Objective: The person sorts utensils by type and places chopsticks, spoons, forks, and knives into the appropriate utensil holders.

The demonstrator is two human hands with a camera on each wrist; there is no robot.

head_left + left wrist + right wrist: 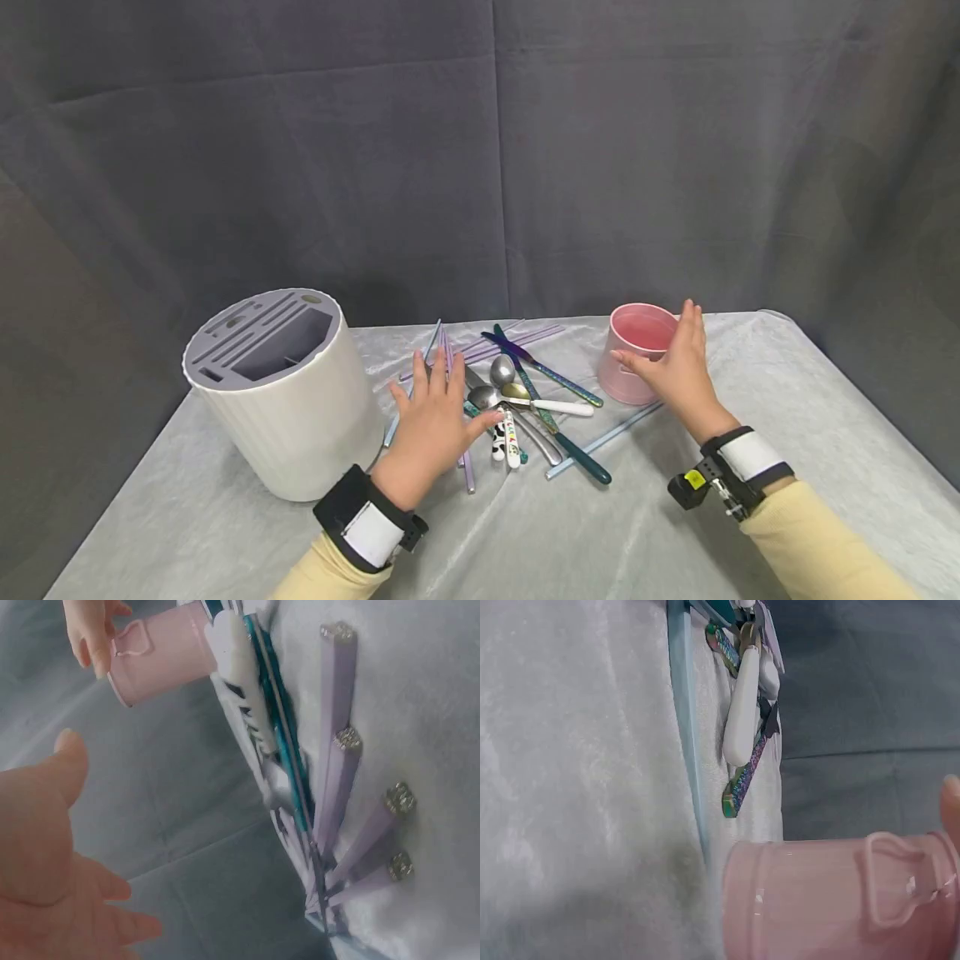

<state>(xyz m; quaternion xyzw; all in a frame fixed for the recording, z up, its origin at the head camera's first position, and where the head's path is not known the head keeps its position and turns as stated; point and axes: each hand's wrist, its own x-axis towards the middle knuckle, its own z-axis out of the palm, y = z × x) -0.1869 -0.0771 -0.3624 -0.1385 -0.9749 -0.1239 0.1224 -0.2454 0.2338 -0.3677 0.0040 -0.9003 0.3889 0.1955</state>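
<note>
Our right hand [678,367] curled around the near side of the pink cup [636,350], thumb and fingers on its wall. The cup stood upright on the bench [787,400], mouth up, its axis vertical, just right of the cutlery pile [517,400]. Our left hand [435,417] was spread wide, fingers straight, over the left edge of that pile and holding nothing; whether it touched the lilac chopsticks [337,772] we could not tell.

As we judged it, the sorting had barely begun. The cup looked empty, and so did the open pocket of the white holder [285,392] at the left. All the spoons, knives and chopsticks lay loose on the cloth. Most had their long axes running from us toward the backdrop, fanned a little. A pale blue chopstick [603,440] lay apart, slanting toward the cup's foot.
</note>
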